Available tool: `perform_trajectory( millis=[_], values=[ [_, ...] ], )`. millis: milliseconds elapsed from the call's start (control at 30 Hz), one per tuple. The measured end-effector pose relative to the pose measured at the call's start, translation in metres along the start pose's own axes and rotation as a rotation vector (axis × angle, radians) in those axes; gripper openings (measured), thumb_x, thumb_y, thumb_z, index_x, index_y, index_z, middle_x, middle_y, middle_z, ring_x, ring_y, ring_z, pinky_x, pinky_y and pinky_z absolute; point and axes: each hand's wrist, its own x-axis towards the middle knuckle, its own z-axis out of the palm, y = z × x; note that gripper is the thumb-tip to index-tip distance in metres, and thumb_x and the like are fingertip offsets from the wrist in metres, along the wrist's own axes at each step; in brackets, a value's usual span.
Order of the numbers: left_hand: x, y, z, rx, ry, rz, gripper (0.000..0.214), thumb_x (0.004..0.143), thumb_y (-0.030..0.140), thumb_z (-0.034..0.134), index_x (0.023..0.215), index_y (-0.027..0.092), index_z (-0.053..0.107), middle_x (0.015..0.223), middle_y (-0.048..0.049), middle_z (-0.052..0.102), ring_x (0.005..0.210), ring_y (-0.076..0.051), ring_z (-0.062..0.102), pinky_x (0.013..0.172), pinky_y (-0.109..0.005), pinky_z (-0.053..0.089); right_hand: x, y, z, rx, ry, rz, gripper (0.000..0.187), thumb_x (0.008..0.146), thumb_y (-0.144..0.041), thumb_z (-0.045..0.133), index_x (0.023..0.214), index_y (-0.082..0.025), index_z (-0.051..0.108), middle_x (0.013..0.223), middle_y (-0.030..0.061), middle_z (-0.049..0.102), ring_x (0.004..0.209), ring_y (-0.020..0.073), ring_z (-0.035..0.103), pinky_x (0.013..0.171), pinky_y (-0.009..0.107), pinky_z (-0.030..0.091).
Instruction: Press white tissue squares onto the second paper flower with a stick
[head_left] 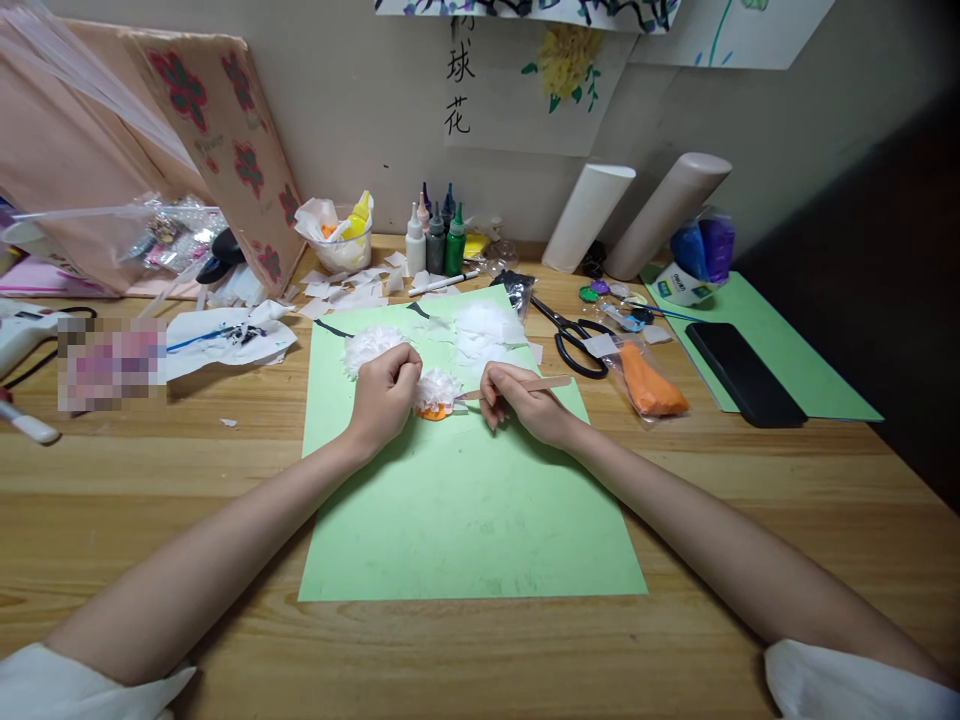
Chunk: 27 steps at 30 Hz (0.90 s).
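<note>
Over a green sheet of paper, my left hand is closed, its fingertips at the left edge of a small ruffled white paper piece with an orange layer beneath. The exact grip is hidden behind the knuckles. A flat wooden craft stick is pinched in my right hand, its narrow end touching the right side of the ruffled piece. Behind my left hand lies a larger ruffled white paper puff. Thin white paper squares are stacked beyond my right hand.
Black scissors, a bagged orange lump and a black phone lie to the right. Toward the wall stand paint bottles, a plastic cup and two upright rolls. A stained tissue lies left.
</note>
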Motion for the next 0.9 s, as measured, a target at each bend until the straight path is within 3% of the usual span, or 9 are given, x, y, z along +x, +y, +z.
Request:
perform_trajectory(
  millis=[400,800,900],
  values=[
    [-0.0001,0.0008,-0.0004,0.006,0.001,0.022,0.016,0.072,0.013,0.038,0.058,0.018,0.04,0.052,0.0044,0.038,0.051,-0.01,0.035,0.05,-0.023,0.027,-0.0046,-0.0045,0.0055,-0.347,-0.033,-0.038,0.036,0.097,-0.039,0.026,0.073,-0.019,0.044,0.062,-0.0023,0.051,0.059,0.0105,0.047,0.062,0.024,0.037],
    [0.0001,0.0009,-0.0005,-0.004,-0.003,0.012,0.015,0.072,0.013,0.038,0.058,0.018,0.041,0.052,0.0043,0.038,0.051,-0.01,0.034,0.05,-0.024,0.027,-0.0053,-0.0052,0.0046,-0.321,-0.033,-0.061,0.036,0.097,-0.039,0.029,0.07,-0.02,0.044,0.059,-0.0027,0.05,0.055,0.0103,0.046,0.058,0.024,0.037],
    [-0.0002,0.0017,-0.0008,-0.013,-0.001,0.006,0.015,0.071,0.012,0.038,0.059,0.018,0.042,0.053,0.0041,0.038,0.052,-0.01,0.035,0.05,-0.024,0.027,-0.0056,-0.0004,0.0025,-0.191,0.065,-0.103,0.038,0.096,-0.041,0.03,0.068,-0.02,0.043,0.054,-0.0045,0.045,0.046,0.0089,0.043,0.05,0.024,0.035]
  ],
)
